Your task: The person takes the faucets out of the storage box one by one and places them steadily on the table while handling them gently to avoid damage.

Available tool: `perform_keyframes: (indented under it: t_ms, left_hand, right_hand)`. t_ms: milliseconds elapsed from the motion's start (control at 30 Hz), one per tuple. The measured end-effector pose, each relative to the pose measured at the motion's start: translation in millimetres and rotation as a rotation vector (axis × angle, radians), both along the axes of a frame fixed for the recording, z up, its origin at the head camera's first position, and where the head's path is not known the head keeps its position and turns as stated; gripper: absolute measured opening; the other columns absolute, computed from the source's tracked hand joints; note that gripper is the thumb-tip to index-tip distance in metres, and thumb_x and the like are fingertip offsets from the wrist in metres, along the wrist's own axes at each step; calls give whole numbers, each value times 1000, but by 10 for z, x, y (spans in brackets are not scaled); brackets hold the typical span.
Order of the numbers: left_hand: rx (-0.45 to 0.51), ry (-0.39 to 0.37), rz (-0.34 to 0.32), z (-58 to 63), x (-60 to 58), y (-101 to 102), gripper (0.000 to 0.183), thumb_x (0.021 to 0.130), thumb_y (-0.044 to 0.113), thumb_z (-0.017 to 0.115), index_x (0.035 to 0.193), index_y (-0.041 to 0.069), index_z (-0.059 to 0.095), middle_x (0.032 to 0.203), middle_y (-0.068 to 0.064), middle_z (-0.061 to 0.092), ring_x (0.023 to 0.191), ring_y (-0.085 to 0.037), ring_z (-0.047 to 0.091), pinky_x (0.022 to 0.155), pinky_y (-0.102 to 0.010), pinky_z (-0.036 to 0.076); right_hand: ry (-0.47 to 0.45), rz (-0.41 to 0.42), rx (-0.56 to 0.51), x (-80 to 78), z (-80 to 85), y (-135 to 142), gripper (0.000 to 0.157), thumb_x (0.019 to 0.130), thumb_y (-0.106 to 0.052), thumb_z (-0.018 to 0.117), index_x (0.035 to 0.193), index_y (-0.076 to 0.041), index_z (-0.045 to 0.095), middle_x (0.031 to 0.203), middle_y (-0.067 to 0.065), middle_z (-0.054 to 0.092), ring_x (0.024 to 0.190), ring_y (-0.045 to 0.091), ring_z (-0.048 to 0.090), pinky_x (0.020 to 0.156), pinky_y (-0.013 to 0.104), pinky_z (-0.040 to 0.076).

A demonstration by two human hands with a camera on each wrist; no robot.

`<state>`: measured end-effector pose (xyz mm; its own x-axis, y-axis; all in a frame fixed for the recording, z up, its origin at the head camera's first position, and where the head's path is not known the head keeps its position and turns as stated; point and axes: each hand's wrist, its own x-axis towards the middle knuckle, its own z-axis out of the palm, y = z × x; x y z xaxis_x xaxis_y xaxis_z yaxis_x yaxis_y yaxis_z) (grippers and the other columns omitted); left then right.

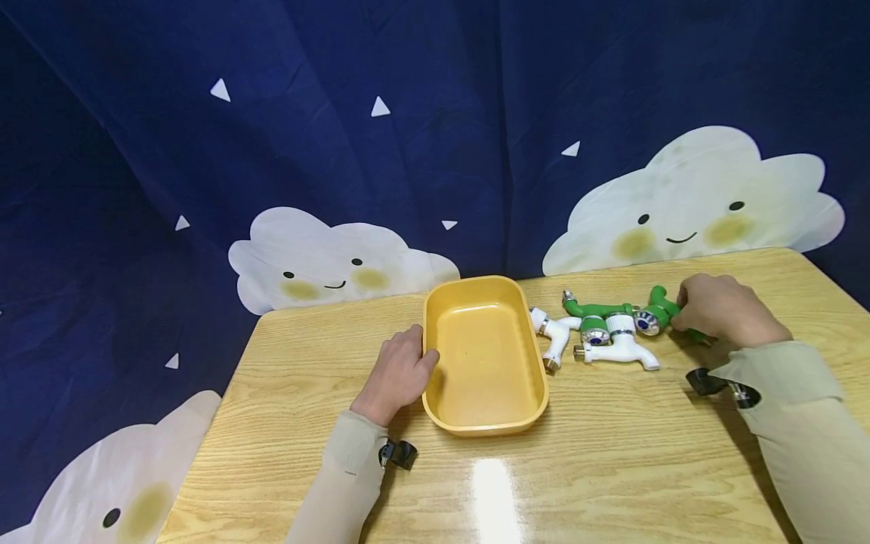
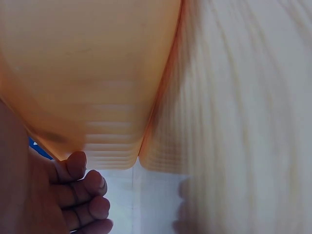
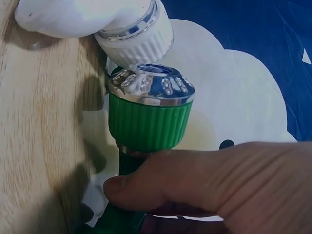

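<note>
A yellow plastic tray stands on the table, and my left hand grips its left rim. The left wrist view shows curled fingers near the tray's outer wall. At the right, my right hand holds a green tap with a ribbed knob and a silver cap; in the right wrist view the thumb lies across its body below the knob. Just left of that are another green tap and a white tap, close together. A second white tap lies beside the tray's right wall.
The wooden table ends at the back against a dark blue curtain printed with white clouds and triangles. A bright light reflection lies on the wood in front of the tray.
</note>
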<state>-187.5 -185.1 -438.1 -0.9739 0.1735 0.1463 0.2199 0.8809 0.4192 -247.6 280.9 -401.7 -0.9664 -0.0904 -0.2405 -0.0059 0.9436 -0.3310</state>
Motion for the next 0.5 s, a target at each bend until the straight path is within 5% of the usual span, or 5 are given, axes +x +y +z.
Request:
perform_keyframes:
  t_ms: [500]
  left_hand:
    - [12, -14, 1, 13, 11, 6, 17, 95, 26, 48, 88, 11, 54, 75, -7, 51, 73, -24, 49, 67, -33, 38]
  right_hand:
    - [-42, 35, 38, 18, 37, -24, 33, 80, -12, 74, 102, 11, 65, 85, 20, 65, 72, 30, 55, 59, 37, 44]
